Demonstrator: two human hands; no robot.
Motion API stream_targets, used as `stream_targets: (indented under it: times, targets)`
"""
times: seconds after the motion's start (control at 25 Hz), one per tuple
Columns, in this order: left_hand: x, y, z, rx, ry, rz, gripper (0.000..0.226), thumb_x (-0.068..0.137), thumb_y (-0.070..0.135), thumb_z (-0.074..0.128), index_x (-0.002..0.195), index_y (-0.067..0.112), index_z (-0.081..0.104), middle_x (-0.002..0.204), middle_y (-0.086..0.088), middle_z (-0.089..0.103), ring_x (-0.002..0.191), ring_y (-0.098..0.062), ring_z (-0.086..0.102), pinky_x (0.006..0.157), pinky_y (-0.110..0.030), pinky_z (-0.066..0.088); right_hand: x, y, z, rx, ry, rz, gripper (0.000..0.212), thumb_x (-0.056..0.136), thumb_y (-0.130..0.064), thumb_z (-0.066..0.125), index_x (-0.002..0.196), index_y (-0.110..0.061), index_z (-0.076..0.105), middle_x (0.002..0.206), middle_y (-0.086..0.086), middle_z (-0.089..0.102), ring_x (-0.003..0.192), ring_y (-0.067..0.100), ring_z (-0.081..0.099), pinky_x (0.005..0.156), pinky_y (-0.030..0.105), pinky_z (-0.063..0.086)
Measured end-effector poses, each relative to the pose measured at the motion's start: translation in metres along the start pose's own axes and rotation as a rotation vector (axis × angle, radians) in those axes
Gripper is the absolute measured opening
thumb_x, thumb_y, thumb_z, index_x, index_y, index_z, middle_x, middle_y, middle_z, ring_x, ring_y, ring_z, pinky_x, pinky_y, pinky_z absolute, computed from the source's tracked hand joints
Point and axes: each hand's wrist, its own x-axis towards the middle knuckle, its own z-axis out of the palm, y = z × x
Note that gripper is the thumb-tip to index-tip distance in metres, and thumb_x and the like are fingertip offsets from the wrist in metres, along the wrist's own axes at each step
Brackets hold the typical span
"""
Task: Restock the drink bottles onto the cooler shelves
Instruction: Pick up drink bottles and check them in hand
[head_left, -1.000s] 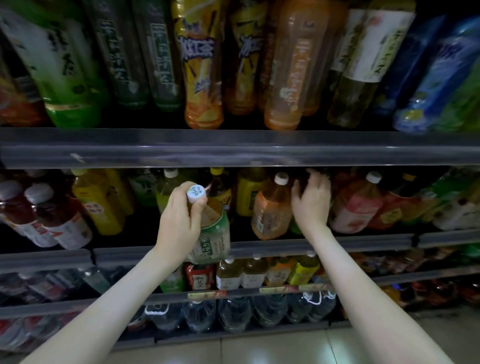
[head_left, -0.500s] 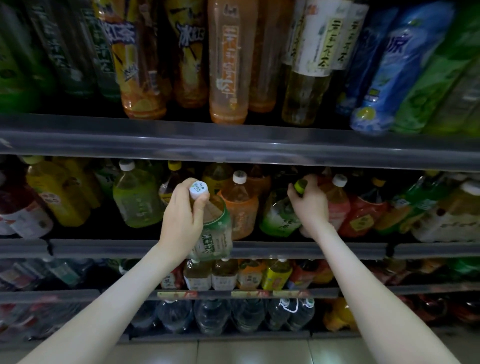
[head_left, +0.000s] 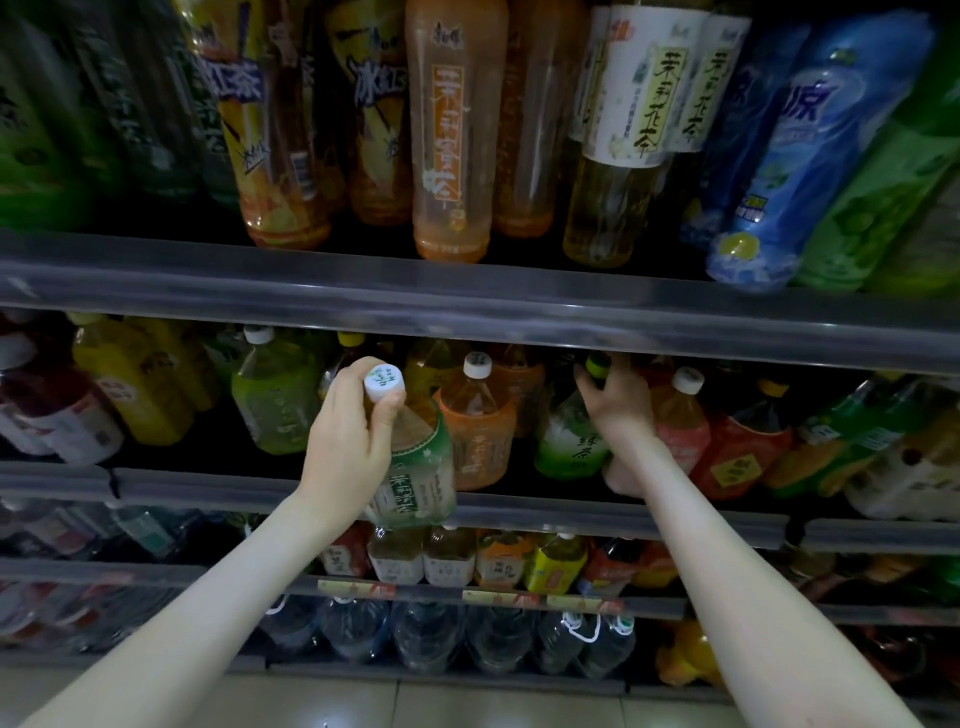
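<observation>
The left hand grips a tea bottle by its neck, ready for shelving; the right hand grasps a green bottle, likely clearing space.

so the white-capped tea bottle, green-and-white label, hung tilted just in front of the middle shelf rail. The green-capped bottle leaned on that same shelf, front row.
</observation>
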Motion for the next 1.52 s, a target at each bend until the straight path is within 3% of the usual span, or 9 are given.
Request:
stream_targets:
  times: [0.2, 0.36, 0.48, 0.72, 0.92, 1.16, 1.32, 1.4, 1.52]
  targets:
    - [0.003, -0.02, -0.017, 0.002, -0.015, 0.007, 0.063, 0.098, 0.052, 0.027, 0.118, -0.004, 0.05, 0.107, -0.002, 0.052, 0.098, 0.0, 0.045, 0.085, 0.001, 0.031, -0.032, -0.008, -0.004, 0.051, 0.125, -0.024, 0.028, 0.089, -0.033, 0.062, 0.1, -0.012, 0.047, 0.073, 0.0, 0.059, 0.068, 0.023, 0.058, 0.059, 0.033, 0.046]
    - [0.006, -0.047, -0.037, -0.023, -0.033, 0.011, 0.065, 0.098, 0.053, 0.027, 0.12, -0.004, 0.05, 0.109, -0.002, 0.051, 0.099, 0.001, 0.043, 0.086, 0.002, 0.029, -0.062, -0.048, -0.006, -0.004, 0.201, -0.066, 0.027, 0.088, -0.034, 0.062, 0.096, -0.019, 0.041, 0.072, -0.005, 0.055, 0.067, 0.019, 0.053, 0.062, 0.03, 0.04]
    - [0.005, -0.073, -0.064, -0.047, -0.079, 0.006, 0.066, 0.097, 0.055, 0.026, 0.12, -0.003, 0.05, 0.109, -0.004, 0.052, 0.1, -0.002, 0.045, 0.086, -0.003, 0.031, -0.09, -0.081, -0.004, -0.081, 0.18, -0.069, 0.028, 0.088, -0.037, 0.061, 0.094, -0.02, 0.04, 0.069, -0.009, 0.053, 0.065, 0.019, 0.053, 0.059, 0.031, 0.037]
    - [0.007, -0.122, -0.137, -0.065, -0.105, -0.006, 0.066, 0.096, 0.055, 0.026, 0.117, -0.003, 0.051, 0.106, 0.0, 0.051, 0.095, 0.003, 0.043, 0.082, 0.003, 0.03, -0.136, -0.166, 0.029, -0.047, 0.051, -0.035, 0.028, 0.084, -0.035, 0.066, 0.089, -0.02, 0.043, 0.07, -0.004, 0.056, 0.067, 0.02, 0.055, 0.061, 0.034, 0.042]
    - [-0.003, -0.167, -0.2, -0.018, -0.08, -0.055, 0.051, 0.097, 0.041, 0.035, 0.115, -0.004, 0.052, 0.106, 0.0, 0.051, 0.095, 0.004, 0.041, 0.081, 0.002, 0.028, -0.155, -0.243, 0.101, 0.168, -0.062, -0.098, 0.029, 0.086, -0.032, 0.067, 0.086, -0.017, 0.042, 0.068, -0.004, 0.053, 0.056, 0.002, 0.046, 0.05, 0.016, 0.034]
    - [-0.007, -0.204, -0.259, 0.057, -0.023, -0.064, 0.044, 0.097, 0.034, 0.038, 0.113, -0.005, 0.052, 0.106, 0.0, 0.051, 0.097, 0.002, 0.041, 0.084, 0.001, 0.027, -0.145, -0.32, 0.188, 0.276, -0.167, -0.171, 0.026, 0.093, -0.034, 0.06, 0.099, -0.017, 0.04, 0.075, -0.008, 0.052, 0.064, 0.003, 0.051, 0.051, 0.016, 0.037]
    - [-0.008, -0.219, -0.28, 0.068, 0.044, -0.08, 0.043, 0.097, 0.033, 0.038, 0.114, -0.003, 0.052, 0.106, 0.003, 0.051, 0.095, -0.003, 0.045, 0.079, -0.006, 0.032, -0.126, -0.349, 0.232, 0.176, -0.177, -0.191, 0.027, 0.096, -0.036, 0.052, 0.104, -0.014, 0.037, 0.074, -0.003, 0.052, 0.064, 0.017, 0.055, 0.051, 0.025, 0.037]
    - [-0.006, -0.224, -0.285, 0.063, 0.053, -0.095, 0.041, 0.096, 0.032, 0.039, 0.115, -0.002, 0.053, 0.105, 0.003, 0.051, 0.093, -0.005, 0.046, 0.08, -0.003, 0.032, -0.116, -0.356, 0.247, 0.114, -0.21, -0.151, 0.035, 0.098, -0.039, 0.048, 0.119, -0.012, 0.037, 0.088, 0.001, 0.053, 0.072, 0.02, 0.056, 0.056, 0.025, 0.038]
    - [-0.003, -0.233, -0.286, 0.071, 0.054, -0.114, 0.042, 0.096, 0.033, 0.039, 0.116, -0.001, 0.052, 0.106, 0.004, 0.05, 0.096, -0.004, 0.045, 0.085, -0.019, 0.037, -0.102, -0.364, 0.261, 0.0, -0.258, -0.089, 0.054, 0.099, -0.041, 0.044, 0.14, -0.011, 0.026, 0.096, 0.006, 0.055, 0.065, 0.015, 0.053, 0.051, 0.024, 0.038]
